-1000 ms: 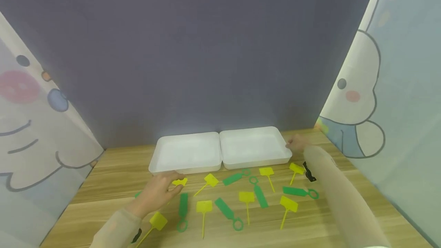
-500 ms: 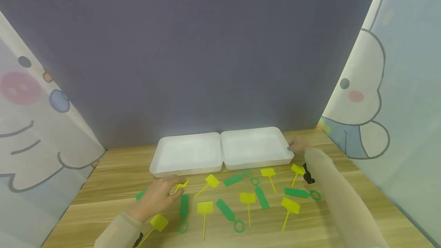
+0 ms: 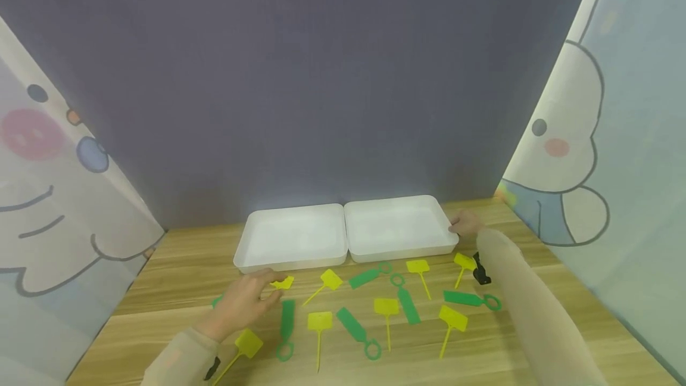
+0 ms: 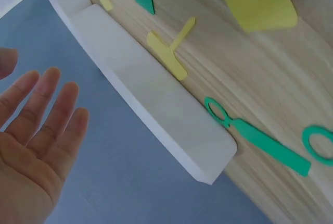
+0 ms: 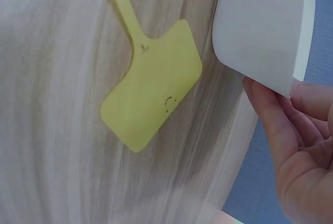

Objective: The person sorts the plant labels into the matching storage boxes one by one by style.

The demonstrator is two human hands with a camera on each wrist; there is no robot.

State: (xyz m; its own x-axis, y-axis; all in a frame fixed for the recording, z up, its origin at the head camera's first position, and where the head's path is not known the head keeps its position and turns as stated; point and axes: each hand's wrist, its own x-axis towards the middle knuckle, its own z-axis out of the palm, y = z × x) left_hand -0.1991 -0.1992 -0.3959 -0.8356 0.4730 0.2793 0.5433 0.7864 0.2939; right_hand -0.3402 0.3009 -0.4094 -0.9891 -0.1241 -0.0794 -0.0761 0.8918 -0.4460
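Observation:
My left hand (image 3: 243,299) is held over the left side of the table, its fingers loosely extended in the left wrist view. A yellow T-shaped plant label (image 3: 282,283) shows just beyond its fingertips, partly covered by them in the head view. I see nothing held in that hand. On the far right, my right hand (image 3: 465,223) pinches the outer side of the right white tray (image 3: 399,252); the right wrist view shows the thumb at the rim and fingers against the wall below. The left white tray (image 3: 292,265) stands against it, side by side.
Several yellow plant labels (image 3: 320,320) and several green ring-ended tags (image 3: 351,323) lie spread over the wooden table (image 3: 177,290) in front of the trays. A grey panel (image 3: 321,76) rises behind. Printed curtains flank both sides. Black straps show at both wrists.
The whole head view has shifted slightly. My left hand's fingers have moved a little over the nearby yellow label. The right hand stays at the right tray's side.

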